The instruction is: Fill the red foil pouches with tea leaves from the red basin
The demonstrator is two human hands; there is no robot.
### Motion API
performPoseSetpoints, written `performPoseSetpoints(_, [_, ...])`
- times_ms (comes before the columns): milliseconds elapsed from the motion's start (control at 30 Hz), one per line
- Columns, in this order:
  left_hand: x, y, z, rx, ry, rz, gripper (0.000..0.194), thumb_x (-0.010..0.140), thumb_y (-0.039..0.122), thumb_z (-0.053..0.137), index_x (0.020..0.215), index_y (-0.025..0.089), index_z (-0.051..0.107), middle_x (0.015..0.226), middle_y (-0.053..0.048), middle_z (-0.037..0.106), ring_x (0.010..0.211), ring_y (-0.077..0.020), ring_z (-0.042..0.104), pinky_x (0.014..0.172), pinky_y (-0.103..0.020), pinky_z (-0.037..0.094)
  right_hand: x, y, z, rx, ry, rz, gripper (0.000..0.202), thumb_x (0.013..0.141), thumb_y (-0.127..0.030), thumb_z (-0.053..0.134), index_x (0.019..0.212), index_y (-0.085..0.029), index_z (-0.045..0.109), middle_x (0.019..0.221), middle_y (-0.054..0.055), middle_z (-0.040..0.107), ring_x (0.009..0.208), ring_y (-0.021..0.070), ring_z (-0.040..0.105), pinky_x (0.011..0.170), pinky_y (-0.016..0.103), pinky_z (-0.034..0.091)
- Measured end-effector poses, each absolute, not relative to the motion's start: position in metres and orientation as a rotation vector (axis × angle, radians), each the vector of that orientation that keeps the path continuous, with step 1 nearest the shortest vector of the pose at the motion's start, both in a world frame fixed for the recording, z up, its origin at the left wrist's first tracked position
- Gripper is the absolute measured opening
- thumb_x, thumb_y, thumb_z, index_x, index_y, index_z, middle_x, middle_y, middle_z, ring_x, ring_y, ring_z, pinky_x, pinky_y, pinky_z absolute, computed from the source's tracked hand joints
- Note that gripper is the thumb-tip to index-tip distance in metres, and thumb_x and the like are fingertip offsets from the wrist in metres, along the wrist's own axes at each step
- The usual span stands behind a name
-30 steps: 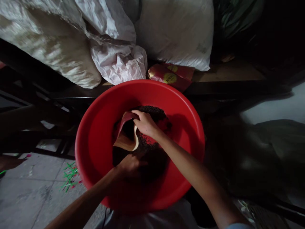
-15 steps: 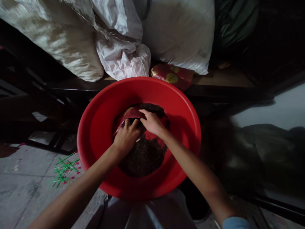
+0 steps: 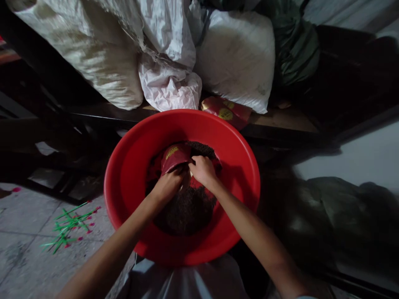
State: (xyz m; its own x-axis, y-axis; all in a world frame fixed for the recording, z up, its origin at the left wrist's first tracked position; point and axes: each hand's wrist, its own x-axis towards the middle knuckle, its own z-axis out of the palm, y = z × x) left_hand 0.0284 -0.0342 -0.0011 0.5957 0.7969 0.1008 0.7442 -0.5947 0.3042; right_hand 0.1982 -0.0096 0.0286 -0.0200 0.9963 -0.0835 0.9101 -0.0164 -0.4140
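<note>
A red plastic basin (image 3: 116,182) holds a heap of dark, crumbly loose material (image 3: 183,211). Inside it lies a dark red bag (image 3: 176,158) with a gold emblem, its mouth facing me. My left hand (image 3: 168,185) is at that mouth, fingers bent and partly hidden under the edge. My right hand (image 3: 203,169) pinches the right side of the bag's mouth. Between the two hands shows a small pale thing (image 3: 187,179), too unclear to name; it lies close to the left fingers.
Behind the basin, a dark shelf (image 3: 286,120) bears white woven sacks (image 3: 237,62), a dark green sack (image 3: 296,54) and another red bag (image 3: 226,111). Green sticks with pink tips (image 3: 70,226) lie on the tiled floor (image 3: 21,257) at left. A dark covered bulk (image 3: 336,211) stands at right.
My left hand has turned, its fingers now curled lower at the bag's mouth. The bag's emblem faces up more fully. My right hand has shifted slightly, and the view has moved.
</note>
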Motion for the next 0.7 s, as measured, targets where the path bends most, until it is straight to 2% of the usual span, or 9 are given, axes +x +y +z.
performPoseSetpoints(67, [0.018,-0.043,-0.001,2.624,1.360,0.379,0.049,0.086,0.005,0.063,0.134,0.016,0.062,0.143,-0.016,0.061,0.116,-0.0276,0.071,0.093,-0.036,0.062,0.197,-0.010,0.027,-1.972,-1.961,0.592,0.022,0.097,-0.029,0.055,0.089,-0.021,0.073,0.092,0.010,0.078,0.082,0.0207,0.070,0.069,0.028,0.037])
performPoseSetpoints(133, [0.012,-0.047,-0.002,2.652,1.470,0.347,0.052,0.088,0.009,0.062,0.139,0.017,0.058,0.136,-0.015,0.066,0.100,-0.0261,0.075,0.077,-0.034,0.063,0.197,-0.012,0.024,-1.918,-1.893,0.681,0.021,0.095,-0.028,0.057,0.080,-0.020,0.068,0.081,0.006,0.074,0.074,0.0174,0.064,0.064,0.027,0.032])
performPoseSetpoints(200, [0.012,-0.048,-0.004,2.689,1.540,0.244,0.038,0.091,0.014,0.061,0.129,0.017,0.064,0.113,-0.011,0.074,0.084,-0.0249,0.076,0.061,-0.031,0.058,0.197,-0.015,0.020,-1.865,-1.824,0.763,0.022,0.094,-0.027,0.057,0.073,-0.020,0.061,0.071,0.003,0.067,0.069,0.0154,0.057,0.061,0.026,0.029])
performPoseSetpoints(300, [0.016,-0.047,-0.008,2.805,1.544,0.302,0.015,0.097,0.024,0.057,0.102,0.018,0.070,0.084,-0.007,0.072,0.070,-0.0228,0.072,0.050,-0.027,0.048,0.197,-0.018,0.014,-1.805,-1.751,0.830,0.026,0.090,-0.023,0.056,0.066,-0.020,0.049,0.062,-0.002,0.054,0.065,0.0133,0.046,0.059,0.026,0.025])
performPoseSetpoints(400, [0.013,-0.048,-0.011,2.998,1.325,0.703,0.015,0.099,0.023,0.055,0.105,0.017,0.068,0.097,-0.010,0.073,0.079,-0.0218,0.072,0.056,-0.027,0.052,0.197,-0.013,0.010,-1.744,-1.684,0.881,0.026,0.087,-0.021,0.054,0.064,-0.020,0.043,0.059,-0.004,0.044,0.061,0.0113,0.037,0.058,0.026,0.023])
performPoseSetpoints(500, [0.001,-0.060,-0.016,3.085,1.024,1.051,0.021,0.098,0.010,0.052,0.114,0.018,0.063,0.112,-0.010,0.072,0.104,-0.0249,0.069,0.085,-0.036,0.058,0.196,-0.005,0.008,-1.690,-1.630,0.906,0.025,0.086,-0.022,0.054,0.063,-0.020,0.042,0.057,-0.006,0.038,0.059,0.0103,0.034,0.057,0.026,0.022])
performPoseSetpoints(567, [-0.007,-0.072,-0.025,2.995,1.199,1.209,0.021,0.097,0.009,0.053,0.113,0.019,0.062,0.114,-0.011,0.071,0.110,-0.0279,0.067,0.096,-0.045,0.055,0.195,-0.004,0.009,-1.666,-1.624,0.898,0.025,0.085,-0.022,0.056,0.063,-0.019,0.045,0.056,-0.006,0.037,0.058,0.0100,0.034,0.056,0.026,0.023])
performPoseSetpoints(633, [-0.012,-0.085,-0.037,2.677,1.695,1.220,0.020,0.098,0.015,0.056,0.117,0.019,0.060,0.118,-0.014,0.068,0.105,-0.0286,0.068,0.089,-0.044,0.057,0.196,-0.006,0.013,-1.604,-1.629,0.918,0.022,0.088,-0.027,0.057,0.068,-0.018,0.054,0.059,-0.006,0.045,0.059,0.0104,0.039,0.057,0.024,0.029])
performPoseSetpoints(700, [-0.015,-0.096,-0.049,2.214,2.026,1.048,0.023,0.100,0.021,0.052,0.122,0.016,0.057,0.112,-0.015,0.069,0.087,-0.0247,0.071,0.069,-0.034,0.057,0.202,-0.011,0.016,-1.440,-1.679,1.078,0.021,0.089,-0.038,0.064,0.091,-0.017,0.069,0.072,-0.002,0.062,0.065,0.0121,0.052,0.062,0.023,0.039])
